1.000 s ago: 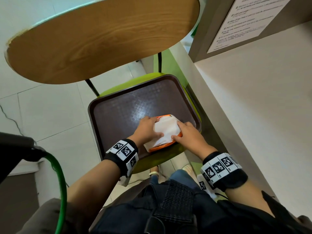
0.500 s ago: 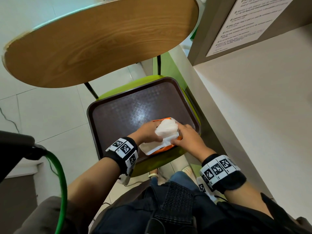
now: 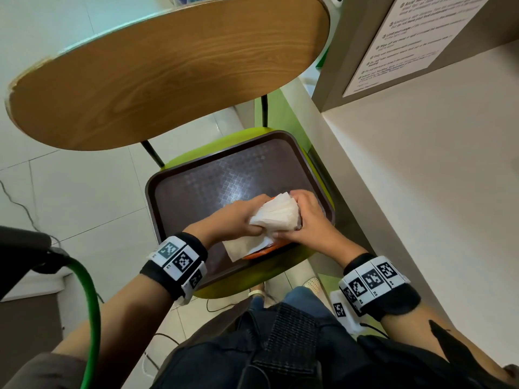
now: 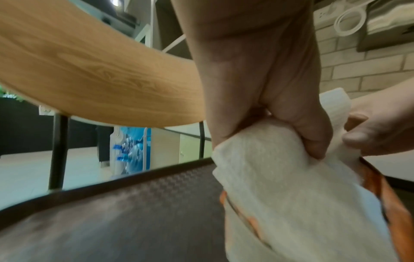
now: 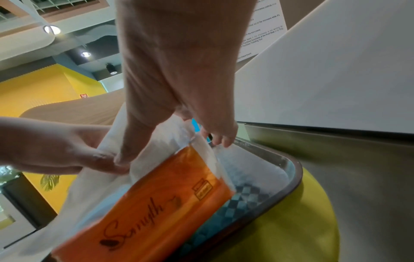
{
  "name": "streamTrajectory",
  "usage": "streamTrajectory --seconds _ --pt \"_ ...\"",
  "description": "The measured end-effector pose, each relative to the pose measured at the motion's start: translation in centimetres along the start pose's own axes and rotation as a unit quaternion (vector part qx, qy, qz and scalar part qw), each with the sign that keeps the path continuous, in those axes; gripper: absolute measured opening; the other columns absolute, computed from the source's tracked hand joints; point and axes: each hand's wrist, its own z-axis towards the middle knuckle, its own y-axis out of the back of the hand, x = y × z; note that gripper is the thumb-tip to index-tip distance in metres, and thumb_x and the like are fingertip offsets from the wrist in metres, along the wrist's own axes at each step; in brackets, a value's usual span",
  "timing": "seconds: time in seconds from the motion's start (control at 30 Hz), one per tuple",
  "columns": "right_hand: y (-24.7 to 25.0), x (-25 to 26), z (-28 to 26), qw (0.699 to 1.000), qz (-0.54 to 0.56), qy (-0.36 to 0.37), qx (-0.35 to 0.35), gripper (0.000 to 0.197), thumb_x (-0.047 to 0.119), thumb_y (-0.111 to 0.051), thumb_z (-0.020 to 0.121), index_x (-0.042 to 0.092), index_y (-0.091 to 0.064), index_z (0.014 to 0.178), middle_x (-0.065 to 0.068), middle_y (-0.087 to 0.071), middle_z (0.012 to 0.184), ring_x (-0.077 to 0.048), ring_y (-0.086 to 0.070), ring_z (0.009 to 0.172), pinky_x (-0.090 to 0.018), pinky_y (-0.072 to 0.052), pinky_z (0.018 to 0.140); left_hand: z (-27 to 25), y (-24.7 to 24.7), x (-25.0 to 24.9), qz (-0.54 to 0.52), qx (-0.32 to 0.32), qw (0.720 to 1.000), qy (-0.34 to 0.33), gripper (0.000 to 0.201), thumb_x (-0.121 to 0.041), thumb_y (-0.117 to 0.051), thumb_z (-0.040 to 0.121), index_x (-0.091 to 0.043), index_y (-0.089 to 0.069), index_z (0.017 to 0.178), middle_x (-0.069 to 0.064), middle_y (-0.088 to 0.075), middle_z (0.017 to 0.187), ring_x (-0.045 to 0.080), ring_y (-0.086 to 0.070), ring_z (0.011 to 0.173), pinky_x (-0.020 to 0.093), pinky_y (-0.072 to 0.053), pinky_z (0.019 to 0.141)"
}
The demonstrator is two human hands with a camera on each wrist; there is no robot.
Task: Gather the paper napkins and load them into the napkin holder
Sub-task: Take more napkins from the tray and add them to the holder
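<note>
Gathering underway: napkin stack (image 3: pixel 279 213) is gripped by left hand (image 3: pixel 238 217) and right hand (image 3: pixel 306 217) over orange pack (image 5: pixel 156 198); holder unseen, loading judged pending.

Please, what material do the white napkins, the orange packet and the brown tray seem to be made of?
Napkins: soft tissue paper, matte, with a fine embossed grain and layered edges; both hands grip them.
Orange packet: likely thin plastic film, glossy, creasing, with printed script.
Tray: probably hard plastic, dark brown, with a checkered textured floor that reflects light and a smooth raised rim.
</note>
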Motion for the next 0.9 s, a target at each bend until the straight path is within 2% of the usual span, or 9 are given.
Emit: streamTrajectory --seconds 0.17,0.33,0.4,0.47,0.57,0.63,0.73,0.83,0.9 --pt "1.6 1.6 -0.5 0.988 0.153 0.018 -0.012 0.056 0.024 -0.077 0.080 0.017 -0.043 0.123 0.009 -0.056 0.113 -0.005 -0.057 0.108 -0.024 -0.052 0.087 -0.7 2.7 -1.8 -0.006 -0.037 0.999 -0.038 0.042 -0.024 -0.067 0.086 -0.026 -0.049 0.123 -0.003 -0.068 0.103 0.015 -0.063 0.088 0.033 -0.050 0.077" --pt "4.2 2.8 -1.1 0.972 0.227 0.034 -0.053 0.042 0.019 -0.072 0.084 0.027 -0.045 0.116 0.006 -0.060 0.112 -0.014 -0.063 0.106 -0.035 -0.058 0.088 -1.1 5.9 -4.0 -0.017 -0.090 0.995 -0.039 0.042 -0.037 -0.074 0.081 -0.030 -0.055 0.118 -0.019 -0.063 0.095 -0.003 -0.061 0.082 0.018 -0.046 0.066" --pt "5.5 3.0 -1.9 0.957 0.282 0.028 -0.069 0.043 0.016 -0.069 0.086 0.030 -0.044 0.117 0.001 -0.061 0.117 -0.018 -0.063 0.109 -0.038 -0.058 0.089 -1.0 6.9 -5.1 -0.060 -0.112 0.991 -0.041 0.041 -0.037 -0.077 0.079 -0.025 -0.059 0.113 -0.013 -0.065 0.095 0.000 -0.061 0.082 0.016 -0.047 0.065" --pt "7.2 3.0 -3.3 0.939 0.329 0.014 -0.097 0.047 0.020 -0.069 0.086 0.025 -0.043 0.125 -0.005 -0.060 0.124 -0.021 -0.062 0.112 -0.040 -0.058 0.089 -0.8 7.4 -6.6 -0.144 -0.134 0.979 -0.048 0.042 -0.036 -0.079 0.078 -0.021 -0.061 0.113 -0.008 -0.066 0.103 0.006 -0.064 0.088 0.017 -0.052 0.071" --pt "9.8 2.3 -5.7 0.905 0.398 0.010 -0.151 0.058 0.032 -0.069 0.078 0.025 -0.042 0.129 0.000 -0.060 0.123 -0.015 -0.065 0.110 -0.037 -0.060 0.084 0.4 7.0 -9.4 -0.294 -0.138 0.944 -0.053 0.042 -0.026 -0.076 0.083 -0.016 -0.058 0.120 -0.005 -0.065 0.106 0.006 -0.067 0.090 0.019 -0.056 0.072" --pt "11.6 1.4 -7.4 0.872 0.452 0.018 -0.187 0.061 0.029 -0.068 0.077 0.022 -0.042 0.132 0.001 -0.061 0.123 -0.010 -0.068 0.105 -0.029 -0.059 0.080 1.9 5.9 -11.7 -0.393 -0.118 0.910 -0.063 0.048 -0.023 -0.073 0.086 -0.010 -0.053 0.128 0.002 -0.067 0.110 0.008 -0.070 0.092 0.020 -0.056 0.072" --pt "14.2 0.0 -10.0 0.826 0.507 0.007 -0.247 0.065 0.029 -0.069 0.075 0.017 -0.042 0.133 -0.001 -0.062 0.124 -0.009 -0.069 0.103 -0.026 -0.058 0.079 4.5 3.6 -15.7 -0.484 -0.060 0.868 -0.088 0.059 -0.029 -0.067 0.089 -0.013 -0.045 0.141 0.009 -0.064 0.129 0.020 -0.067 0.112 0.034 -0.057 0.086" --pt "16.4 -1.4 -12.7 0.797 0.518 -0.018 -0.310 0.077 0.041 -0.071 0.069 0.014 -0.044 0.135 -0.003 -0.063 0.126 -0.017 -0.064 0.115 -0.033 -0.055 0.091 6.9 0.9 -20.0 -0.493 -0.031 0.866 -0.080 0.059 -0.034 -0.068 0.087 -0.021 -0.047 0.141 0.004 -0.065 0.130 0.021 -0.065 0.116 0.040 -0.053 0.096" --pt "17.7 -2.6 -14.8 0.790 0.509 -0.028 -0.341 0.068 0.042 -0.068 0.077 0.014 -0.046 0.136 -0.003 -0.065 0.128 -0.018 -0.063 0.118 -0.037 -0.051 0.099 8.3 -0.7 -22.6 -0.474 -0.016 0.877 -0.080 0.063 -0.038 -0.074 0.081 -0.027 -0.048 0.137 0.003 -0.064 0.131 0.021 -0.065 0.116 0.041 -0.052 0.098"
